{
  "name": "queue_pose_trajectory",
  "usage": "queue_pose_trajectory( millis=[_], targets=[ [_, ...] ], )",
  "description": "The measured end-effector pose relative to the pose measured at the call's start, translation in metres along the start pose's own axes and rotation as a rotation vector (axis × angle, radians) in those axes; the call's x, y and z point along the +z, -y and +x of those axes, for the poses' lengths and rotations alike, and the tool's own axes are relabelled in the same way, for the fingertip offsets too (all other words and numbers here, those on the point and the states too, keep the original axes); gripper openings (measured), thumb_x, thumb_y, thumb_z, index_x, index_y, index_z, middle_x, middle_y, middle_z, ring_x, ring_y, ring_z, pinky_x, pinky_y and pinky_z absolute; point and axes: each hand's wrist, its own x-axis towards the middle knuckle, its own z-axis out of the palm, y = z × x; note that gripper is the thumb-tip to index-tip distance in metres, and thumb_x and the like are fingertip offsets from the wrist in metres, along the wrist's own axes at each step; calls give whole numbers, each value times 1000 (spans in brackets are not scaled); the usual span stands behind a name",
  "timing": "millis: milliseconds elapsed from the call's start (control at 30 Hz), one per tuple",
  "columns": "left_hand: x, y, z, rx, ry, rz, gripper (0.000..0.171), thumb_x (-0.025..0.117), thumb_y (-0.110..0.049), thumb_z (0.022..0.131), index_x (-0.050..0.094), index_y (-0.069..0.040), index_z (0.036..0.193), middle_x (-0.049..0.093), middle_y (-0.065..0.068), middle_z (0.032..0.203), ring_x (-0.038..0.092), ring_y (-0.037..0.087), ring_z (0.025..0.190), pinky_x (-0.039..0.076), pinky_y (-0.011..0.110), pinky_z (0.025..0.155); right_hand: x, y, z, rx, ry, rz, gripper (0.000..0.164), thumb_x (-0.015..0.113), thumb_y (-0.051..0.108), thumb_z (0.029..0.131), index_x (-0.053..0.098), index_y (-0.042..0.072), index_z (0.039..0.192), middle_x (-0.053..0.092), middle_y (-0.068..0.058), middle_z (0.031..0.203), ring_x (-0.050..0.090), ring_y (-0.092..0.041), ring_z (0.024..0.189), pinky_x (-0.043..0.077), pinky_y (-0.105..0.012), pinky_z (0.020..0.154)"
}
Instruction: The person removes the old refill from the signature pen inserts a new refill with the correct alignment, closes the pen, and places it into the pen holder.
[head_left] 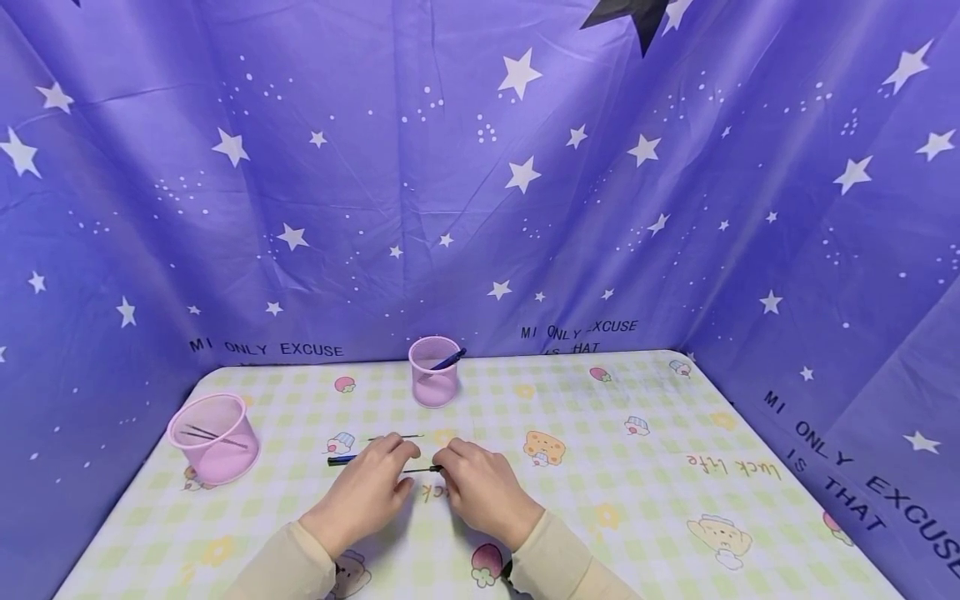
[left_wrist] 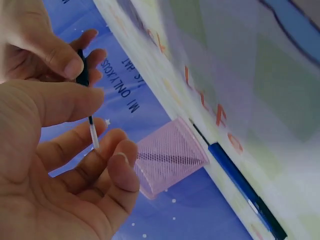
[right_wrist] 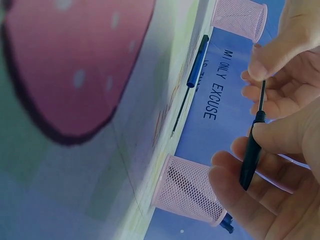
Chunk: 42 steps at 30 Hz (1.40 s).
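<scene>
My right hand (head_left: 487, 487) grips the black tapered front section of a pen (right_wrist: 251, 155) between thumb and fingers. A thin refill (right_wrist: 263, 95) sticks out of its threaded end toward my left hand (head_left: 367, 483). The left thumb and fingers pinch that refill, whose pale end (left_wrist: 94, 135) shows past the thumb in the left wrist view. Beyond the left hand a blue pen barrel (left_wrist: 242, 185) with a black end lies on the table. Another thin refill (head_left: 405, 436) lies farther back, partly hidden by the left fingers in the head view.
At the left stands a pink mesh cup (head_left: 225, 467) with thin dark refills leaning inside. A second pink mesh cup (head_left: 435, 390), at the table's back edge, holds blue pens (head_left: 450, 359). A checked cloth (head_left: 660, 508) covers the table, with a purple star curtain (head_left: 465, 208) behind.
</scene>
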Motion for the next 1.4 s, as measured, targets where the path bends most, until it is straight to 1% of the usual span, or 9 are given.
queue_pose_trajectory(
  millis=[167, 367, 500, 733, 800, 1033, 1233, 1333, 1400],
  targets=[
    [-8, 3, -1, -9, 8, 29, 32, 78, -4, 68, 65, -9, 97, 57, -2, 90, 57, 16, 83, 51, 32, 72, -1, 0, 0, 12, 10, 5, 10, 66, 13, 86, 66, 18, 95, 57, 9, 84, 58, -7, 73, 47, -25, 54],
    [-15, 10, -1, -77, 57, 20, 30, 75, 1, 69, 67, -6, 97, 57, -2, 89, 57, 18, 85, 51, 34, 72, -3, 0, 0, 21, 14, 8, 11, 65, 13, 86, 67, 18, 97, 58, 9, 85, 59, -8, 75, 48, -26, 56],
    [-18, 18, -1, -128, 66, 16, 29, 73, 4, 69, 69, -7, 96, 59, -2, 88, 59, 20, 85, 51, 37, 71, -4, 1, 0, 28, 24, 13, 13, 65, 13, 86, 67, 18, 98, 57, 9, 85, 59, -8, 75, 48, -26, 56],
    [-19, 29, 1, -165, 81, -6, 25, 73, 8, 67, 70, -6, 88, 59, 1, 81, 59, 19, 78, 50, 37, 70, -4, 1, 0, 29, 24, 11, 13, 65, 13, 87, 67, 18, 98, 58, 9, 86, 59, -8, 76, 48, -26, 57],
    [-18, 32, 1, -163, 86, 13, 24, 72, 9, 67, 70, -6, 86, 58, 1, 80, 58, 20, 76, 50, 38, 70, -3, 1, 0, 27, 20, 12, 13, 65, 13, 86, 67, 18, 98, 58, 9, 86, 59, -8, 76, 49, -26, 57],
    [-13, 44, 5, -128, 110, 134, 18, 71, 5, 66, 69, -7, 79, 56, 1, 75, 57, 23, 70, 49, 40, 69, -1, -1, -1, 24, 20, 7, 13, 66, 13, 86, 67, 18, 98, 58, 9, 86, 60, -8, 76, 49, -26, 57],
    [-8, 54, 8, -141, 169, 143, 15, 71, 4, 68, 68, -8, 77, 54, 1, 72, 56, 22, 68, 48, 38, 65, -1, -1, -1, 29, 31, 9, 12, 65, 14, 87, 67, 18, 98, 57, 9, 85, 59, -8, 76, 48, -26, 57],
    [-9, 57, 9, -156, 194, 144, 14, 72, 4, 69, 68, -9, 75, 53, 0, 71, 55, 20, 67, 47, 37, 63, -1, -1, -1, 29, 28, 8, 12, 65, 14, 87, 67, 18, 98, 57, 9, 86, 59, -8, 76, 49, -26, 57],
    [-10, 58, 11, -167, 207, 137, 15, 72, 4, 69, 65, -10, 71, 50, -1, 69, 52, 18, 65, 45, 36, 61, -2, -1, -1, 28, 26, 7, 12, 65, 14, 87, 67, 18, 98, 57, 9, 86, 59, -8, 77, 49, -26, 57]
  ],
)
